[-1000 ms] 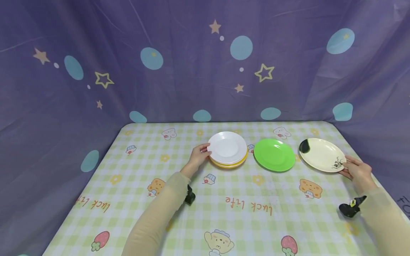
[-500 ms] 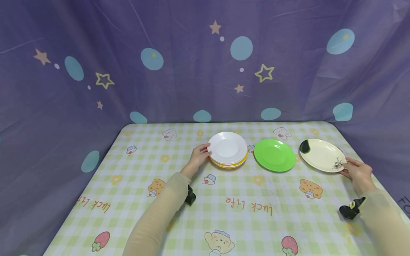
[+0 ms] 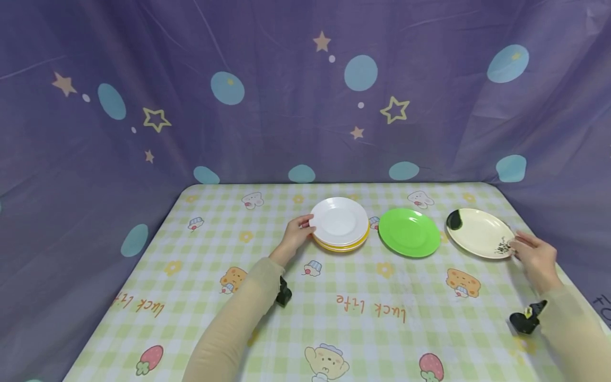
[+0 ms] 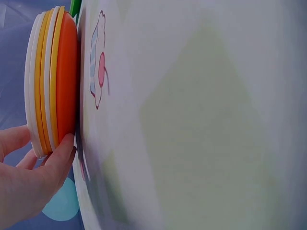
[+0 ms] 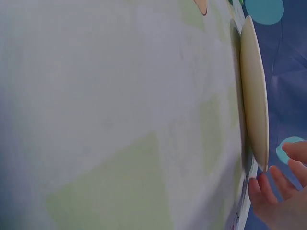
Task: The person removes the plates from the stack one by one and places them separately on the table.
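My left hand grips the left edge of a stack of plates, thumb at the top rim and fingers lower down. White plates top the stack; the left wrist view shows yellow and white rims and an orange plate at the bottom, on the cloth. At the right, a cream oval plate with a dark green patch and a small dark plant print lies on the table. My right hand is beside its right end. In the right wrist view the thumb and fingers are spread apart by the rim.
A green plate lies between the stack and the cream plate. The table has a green checked cloth with cartoon prints. A purple curtain with stars hangs behind it and along both sides.
My right hand has loosened from the cream plate's right end and drawn slightly away, its fingers no longer under the rim. My left hand and the stack stay where they were.
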Tool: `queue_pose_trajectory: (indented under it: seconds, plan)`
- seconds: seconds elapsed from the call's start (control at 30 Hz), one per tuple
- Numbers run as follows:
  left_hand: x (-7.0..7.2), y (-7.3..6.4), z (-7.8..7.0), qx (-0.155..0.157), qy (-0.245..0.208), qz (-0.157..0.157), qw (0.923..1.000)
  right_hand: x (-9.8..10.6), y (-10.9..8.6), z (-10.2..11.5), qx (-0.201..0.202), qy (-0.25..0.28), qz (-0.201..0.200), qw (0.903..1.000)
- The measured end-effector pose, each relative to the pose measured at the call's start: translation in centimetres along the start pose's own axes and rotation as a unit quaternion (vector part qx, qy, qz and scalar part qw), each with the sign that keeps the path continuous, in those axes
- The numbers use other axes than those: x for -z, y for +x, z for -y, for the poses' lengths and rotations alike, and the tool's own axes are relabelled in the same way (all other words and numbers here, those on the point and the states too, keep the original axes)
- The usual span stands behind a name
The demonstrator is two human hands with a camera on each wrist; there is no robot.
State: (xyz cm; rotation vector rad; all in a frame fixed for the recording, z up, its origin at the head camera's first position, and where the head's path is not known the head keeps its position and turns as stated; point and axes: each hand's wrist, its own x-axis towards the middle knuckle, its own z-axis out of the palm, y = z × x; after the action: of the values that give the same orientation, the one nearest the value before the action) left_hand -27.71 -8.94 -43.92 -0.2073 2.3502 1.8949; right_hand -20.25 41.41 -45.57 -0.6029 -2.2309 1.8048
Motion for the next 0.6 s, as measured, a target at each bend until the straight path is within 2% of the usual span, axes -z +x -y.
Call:
queue_pose_trajectory:
  seconds: [0.1,0.23,0.3,0.6]
  plan:
    - [0.0,0.0,0.0,0.0,0.001,0.0,1.0,-0.4,-0.2,0.4,0.027,-0.107,-0.019,0.9937]
    - [0.0,0.0,0.0,0.0,0.001,-0.001,1.0,-1.3,-0.4,1.2,0.043,-0.192,-0.032,0.9798]
    - [0.0,0.0,0.0,-0.003,0.004,-0.001,1.0,-1.8,-0.6,1.6,0.053,-0.204,-0.029,0.9771]
    - [0.0,0.1,0.0,-0.004,0.01,-0.002,0.9999,-5.1,-1.9,3.5,0.136,-0.151,0.0,0.9792]
